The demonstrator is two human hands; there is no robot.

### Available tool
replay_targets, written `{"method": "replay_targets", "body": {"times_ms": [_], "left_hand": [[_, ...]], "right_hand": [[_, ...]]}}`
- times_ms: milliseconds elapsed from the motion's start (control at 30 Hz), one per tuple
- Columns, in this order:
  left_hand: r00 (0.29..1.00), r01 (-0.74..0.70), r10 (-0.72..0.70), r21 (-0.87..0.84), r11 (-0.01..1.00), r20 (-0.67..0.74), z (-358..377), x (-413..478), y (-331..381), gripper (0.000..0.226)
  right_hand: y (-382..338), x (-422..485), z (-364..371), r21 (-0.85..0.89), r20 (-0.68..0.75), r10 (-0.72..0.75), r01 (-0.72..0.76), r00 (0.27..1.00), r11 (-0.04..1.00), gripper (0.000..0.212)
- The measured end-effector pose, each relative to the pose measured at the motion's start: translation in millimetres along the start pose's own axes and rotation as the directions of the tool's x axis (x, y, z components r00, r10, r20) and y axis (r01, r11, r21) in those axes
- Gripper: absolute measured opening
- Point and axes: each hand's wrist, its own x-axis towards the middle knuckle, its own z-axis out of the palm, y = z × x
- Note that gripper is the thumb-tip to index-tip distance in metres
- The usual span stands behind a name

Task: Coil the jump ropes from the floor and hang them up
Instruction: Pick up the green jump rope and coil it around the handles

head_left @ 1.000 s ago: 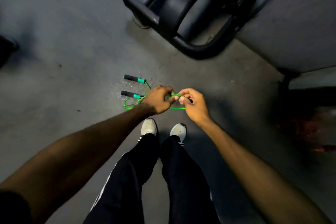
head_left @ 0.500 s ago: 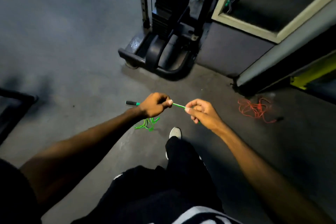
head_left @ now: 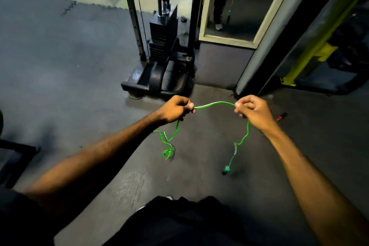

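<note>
Because the green jump rope (head_left: 214, 104) is kinked, the left hand (head_left: 175, 109) and right hand (head_left: 255, 111) each pinch it, held apart, likely straightening a span for coiling.

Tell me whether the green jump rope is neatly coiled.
No, the green jump rope runs uncoiled between the left hand and the right hand, with kinked ends dangling below each.
</note>
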Motion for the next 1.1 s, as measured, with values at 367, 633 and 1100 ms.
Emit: {"method": "replay_targets", "body": {"times_ms": [367,633,1100], "left_hand": [[0.994,-0.037,0.026,0.098,0.994,0.109,81.1,-82.3,51.4,0.029],[0.996,-0.088,0.088,-0.002,0.996,-0.016,140.4,-155.1,79.2,0.033],[0.996,-0.086,0.08,0.119,0.989,0.05,167.5,-224.0,107.7,0.043]], "right_hand": [[8.6,-99.6,-68.2,-0.088,-0.035,-0.09,0.087,0.995,0.992,0.022],[32.0,-181.4,-40.0,-0.067,0.266,-0.061,0.082,0.962,0.994,0.04],[12.4,-252.1,-35.4,-0.269,0.221,-0.43,0.478,0.875,0.836,0.005]]}}
